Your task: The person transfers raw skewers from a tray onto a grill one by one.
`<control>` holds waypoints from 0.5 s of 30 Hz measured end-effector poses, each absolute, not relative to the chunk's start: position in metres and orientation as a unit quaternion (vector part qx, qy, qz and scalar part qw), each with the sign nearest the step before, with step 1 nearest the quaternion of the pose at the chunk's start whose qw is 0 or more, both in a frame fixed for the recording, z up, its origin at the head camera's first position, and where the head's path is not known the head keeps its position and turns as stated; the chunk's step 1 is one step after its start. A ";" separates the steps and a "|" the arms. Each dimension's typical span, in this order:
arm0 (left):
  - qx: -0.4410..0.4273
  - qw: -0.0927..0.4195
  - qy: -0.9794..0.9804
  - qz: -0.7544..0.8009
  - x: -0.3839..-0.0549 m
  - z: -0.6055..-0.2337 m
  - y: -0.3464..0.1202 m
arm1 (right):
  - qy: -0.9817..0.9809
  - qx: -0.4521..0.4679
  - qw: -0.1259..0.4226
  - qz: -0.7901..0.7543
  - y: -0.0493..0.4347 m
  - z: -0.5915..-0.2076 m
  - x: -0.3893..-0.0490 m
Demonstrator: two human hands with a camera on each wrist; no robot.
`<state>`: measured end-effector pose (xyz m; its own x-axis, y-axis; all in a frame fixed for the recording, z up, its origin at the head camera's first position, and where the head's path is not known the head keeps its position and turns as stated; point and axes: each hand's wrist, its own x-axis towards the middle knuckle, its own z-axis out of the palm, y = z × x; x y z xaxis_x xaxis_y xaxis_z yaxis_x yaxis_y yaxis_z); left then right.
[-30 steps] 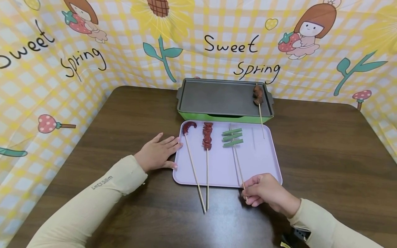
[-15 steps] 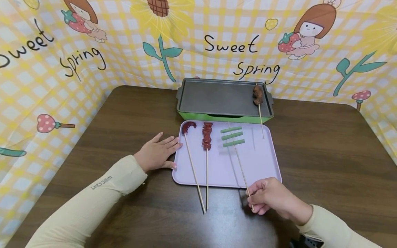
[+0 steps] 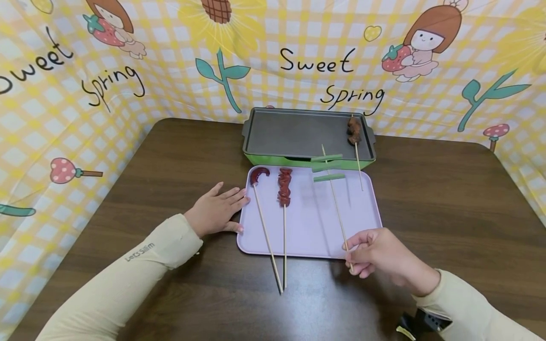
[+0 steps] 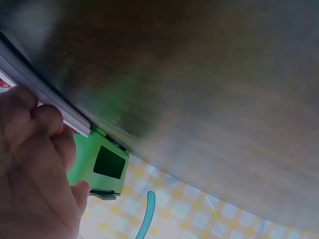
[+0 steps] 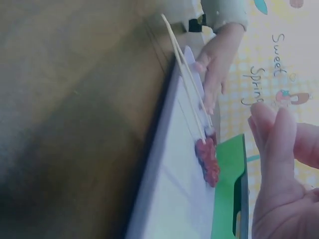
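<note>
My right hand pinches the lower end of a wooden stick that carries several green bean pieces, a skewer raised over the lilac tray. Its tip reaches across the front edge of the grill. Spread fingers of my left hand rest against the tray's left rim. On the tray lie a skewer with a dark red curled piece and a skewer of red meat. Their sticks stick out past the front rim. In the right wrist view the red meat shows, while the held stick is out of sight.
A browned meat skewer lies at the right end of the grill's dark plate, its stick hanging over the tray. The green grill body stands directly behind the tray. A yellow checked cloth hangs around the brown table.
My right hand has lifted the green bean skewer off the tray, then carried it forward and slightly right to the grill's front edge. The left hand has stayed in place.
</note>
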<state>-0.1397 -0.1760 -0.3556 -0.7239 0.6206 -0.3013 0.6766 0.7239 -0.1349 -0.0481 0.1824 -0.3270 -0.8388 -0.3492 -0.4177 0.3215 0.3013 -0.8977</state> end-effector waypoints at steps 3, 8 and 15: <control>0.352 0.119 0.921 -0.118 -0.139 -0.356 -0.176 | 0.760 0.000 0.261 -0.595 0.182 -0.326 -0.056; 0.353 0.120 0.921 -0.111 -0.140 -0.358 -0.175 | 0.775 0.016 0.230 -0.589 0.180 -0.325 -0.072; 0.351 0.120 0.922 -0.110 -0.140 -0.359 -0.176 | 0.785 0.022 0.217 -0.581 0.169 -0.324 -0.098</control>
